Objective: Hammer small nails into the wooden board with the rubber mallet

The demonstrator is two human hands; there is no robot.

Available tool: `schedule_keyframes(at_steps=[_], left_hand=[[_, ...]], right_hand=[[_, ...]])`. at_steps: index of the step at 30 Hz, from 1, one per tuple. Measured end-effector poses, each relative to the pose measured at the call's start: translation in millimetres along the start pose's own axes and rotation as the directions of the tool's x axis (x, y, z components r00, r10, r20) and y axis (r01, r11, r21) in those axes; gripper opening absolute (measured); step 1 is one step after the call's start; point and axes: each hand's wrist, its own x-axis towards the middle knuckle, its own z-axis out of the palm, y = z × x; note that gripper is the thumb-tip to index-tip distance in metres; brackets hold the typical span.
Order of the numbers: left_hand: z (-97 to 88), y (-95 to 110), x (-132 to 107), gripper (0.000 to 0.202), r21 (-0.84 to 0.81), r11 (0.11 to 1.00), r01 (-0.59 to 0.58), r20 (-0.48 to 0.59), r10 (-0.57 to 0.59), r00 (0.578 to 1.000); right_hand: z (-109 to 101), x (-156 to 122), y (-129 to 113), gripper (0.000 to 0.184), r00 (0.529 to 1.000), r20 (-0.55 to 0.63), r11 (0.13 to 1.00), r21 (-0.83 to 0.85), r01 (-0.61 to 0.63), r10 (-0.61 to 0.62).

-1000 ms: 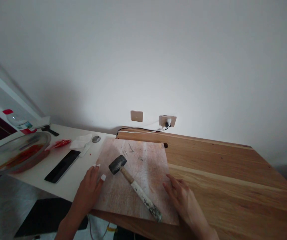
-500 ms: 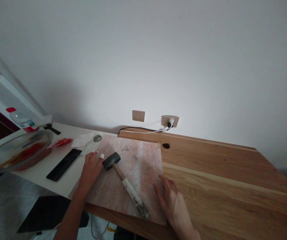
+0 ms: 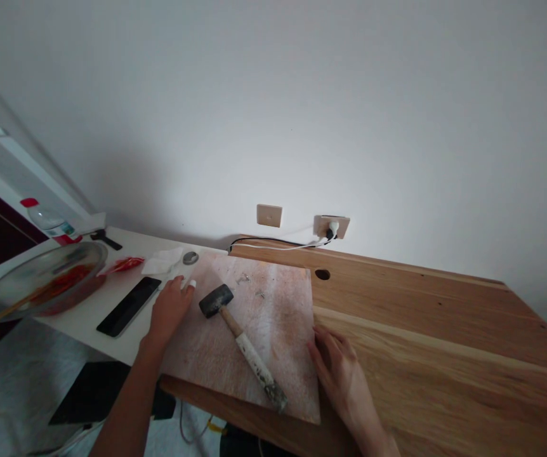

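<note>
A pale reddish board (image 3: 273, 317) lies across the joint of a wooden table (image 3: 421, 343) and a white table (image 3: 87, 311). On the board rests a mallet (image 3: 240, 333) with a black head and a paint-stained handle. Small nails (image 3: 252, 285) lie near the board's far edge. My left hand (image 3: 169, 308) lies flat on the board's left edge, fingers stretched out, close to the mallet head. My right hand (image 3: 337, 368) rests open against the board's right edge, near its front corner.
On the white table are a black phone (image 3: 128, 306), a white tissue (image 3: 164, 260), a red wrapper (image 3: 124, 264), a glass bowl (image 3: 40, 282) with red contents and a bottle (image 3: 47, 222). Wall sockets (image 3: 330, 225) with a cable sit behind. A hole (image 3: 322, 274) is in the wooden table.
The board with the mallet has slid left across the tables under both hands. My left hand has moved further up its left edge. The view has shifted a little.
</note>
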Motion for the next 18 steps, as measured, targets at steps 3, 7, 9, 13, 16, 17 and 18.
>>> schedule_keyframes(at_steps=[3, 7, 9, 13, 16, 17, 18], left_hand=[[-6.0, 8.7, -3.0, 0.050, 0.077, 0.997, -0.030, -0.016, 0.032, 0.999], [-9.7, 16.7, -12.6, 0.048, 0.114, 0.992, -0.047, -0.023, 0.050, 0.998], [-10.6, 22.2, -20.6, 0.045, 0.143, 0.987, -0.072, -0.019, 0.075, 0.997], [-11.5, 40.8, -43.1, 0.042, 0.230, 0.961, -0.151, 0.010, 0.153, 0.988], [-9.4, 56.5, -61.1, 0.040, 0.245, 0.948, -0.204, 0.047, 0.198, 0.979], [-7.4, 61.0, -66.5, 0.039, 0.233, 0.947, -0.222, 0.066, 0.212, 0.975], [-4.6, 65.0, -71.6, 0.038, 0.212, 0.945, -0.248, 0.082, 0.235, 0.968]], right_hand=[[2.2, 1.4, 2.0, 0.034, 0.999, -0.033, 0.999, 0.005, 0.032, -0.032], [-1.0, -1.2, 5.4, 0.033, 0.999, -0.024, 0.999, -0.007, 0.046, -0.046], [-7.6, -4.2, 7.8, 0.033, 0.999, -0.012, 0.999, -0.029, 0.044, -0.045], [-28.1, -16.6, 17.7, 0.035, 0.999, -0.010, 0.994, -0.095, 0.048, -0.049], [-46.5, -31.7, 31.4, 0.036, 0.999, -0.025, 0.991, -0.127, 0.029, -0.032], [-53.1, -37.5, 37.1, 0.036, 0.999, -0.034, 0.990, -0.141, 0.013, -0.018], [-59.9, -43.5, 43.3, 0.036, 0.999, -0.045, 0.987, -0.157, -0.007, 0.000]])
